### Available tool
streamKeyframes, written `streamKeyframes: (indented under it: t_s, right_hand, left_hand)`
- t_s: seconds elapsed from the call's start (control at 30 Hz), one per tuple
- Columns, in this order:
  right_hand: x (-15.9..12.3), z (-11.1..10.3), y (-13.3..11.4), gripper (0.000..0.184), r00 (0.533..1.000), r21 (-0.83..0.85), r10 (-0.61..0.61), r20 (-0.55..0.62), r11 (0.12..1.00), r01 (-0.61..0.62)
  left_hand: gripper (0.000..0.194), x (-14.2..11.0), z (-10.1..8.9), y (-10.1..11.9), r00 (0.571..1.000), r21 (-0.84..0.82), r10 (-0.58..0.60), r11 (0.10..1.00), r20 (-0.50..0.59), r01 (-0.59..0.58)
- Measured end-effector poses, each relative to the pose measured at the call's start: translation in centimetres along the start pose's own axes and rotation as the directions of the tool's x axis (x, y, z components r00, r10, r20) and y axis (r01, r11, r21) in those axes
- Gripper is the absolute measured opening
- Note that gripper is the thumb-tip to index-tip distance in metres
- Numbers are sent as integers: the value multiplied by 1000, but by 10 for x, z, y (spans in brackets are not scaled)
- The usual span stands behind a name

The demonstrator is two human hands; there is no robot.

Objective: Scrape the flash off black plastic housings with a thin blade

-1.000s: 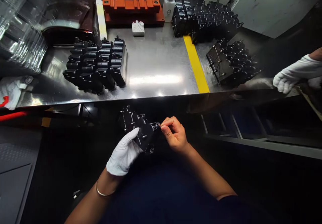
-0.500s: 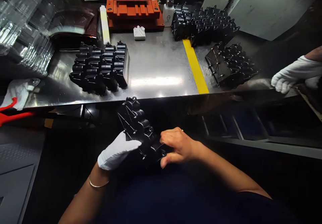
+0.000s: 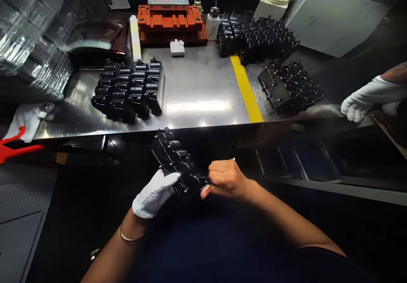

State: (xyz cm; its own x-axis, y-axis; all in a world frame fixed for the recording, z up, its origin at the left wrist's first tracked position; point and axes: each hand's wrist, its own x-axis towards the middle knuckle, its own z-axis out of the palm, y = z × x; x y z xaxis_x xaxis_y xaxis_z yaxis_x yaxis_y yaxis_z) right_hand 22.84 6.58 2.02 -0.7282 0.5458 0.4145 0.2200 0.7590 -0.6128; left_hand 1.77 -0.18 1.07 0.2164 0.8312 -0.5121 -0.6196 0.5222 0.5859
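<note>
My left hand [image 3: 155, 196], in a white glove, grips a black moulded plastic part [image 3: 179, 155] in front of the bench edge. The part is ribbed, with rounded humps and small metallic-looking pins along its face. My bare right hand [image 3: 227, 179] is closed at the part's lower right end, thumb against the fingers beside a small ring-shaped lug. A small pale tip sticks out above its knuckles; what it belongs to is hidden in the fist. On the metal bench [image 3: 197, 83], a block of similar black parts [image 3: 130, 90] stands to the left.
More black parts [image 3: 260, 39] stand at the back right, others [image 3: 286, 85] beyond a yellow strip [image 3: 244, 90]. An orange fixture [image 3: 171, 20], a white bottle [image 3: 213, 23] and a small white block [image 3: 177, 48] sit at the back. Another person's gloved hand [image 3: 365, 98] is at right.
My right thumb and fingers have closed together at the part's end, where they were apart before. The left hand and part have shifted slightly right in view.
</note>
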Motion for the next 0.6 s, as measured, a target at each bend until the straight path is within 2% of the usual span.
streamKeyframes:
  t_s: [0.17, 0.3, 0.43, 0.53, 0.6]
  right_hand:
    - [-3, 1, 2, 52, 996, 18, 64, -59, 998, -63]
    - [-5, 2, 3, 53, 996, -105, 14, -88, 994, -23]
    - [-4, 4, 2, 52, 993, -200, -42, -107, 980, 20]
    - [-3, 2, 4, 49, 992, -51, -23, -121, 999, 17]
    - [-4, -2, 8, 44, 978, 139, 78, -193, 989, -51]
  left_hand:
    - [32, 1, 0, -2, 1000, -7, -4, 1000, 1, 4]
    - [32, 2, 3, -2, 998, -16, 1, 1000, -58, -2]
    - [19, 6, 5, -10, 993, -102, -45, 994, -109, 33]
    - [20, 6, 5, -12, 982, -237, -157, 963, -102, 129]
    - [22, 5, 2, -11, 972, -312, -232, 926, -24, 213]
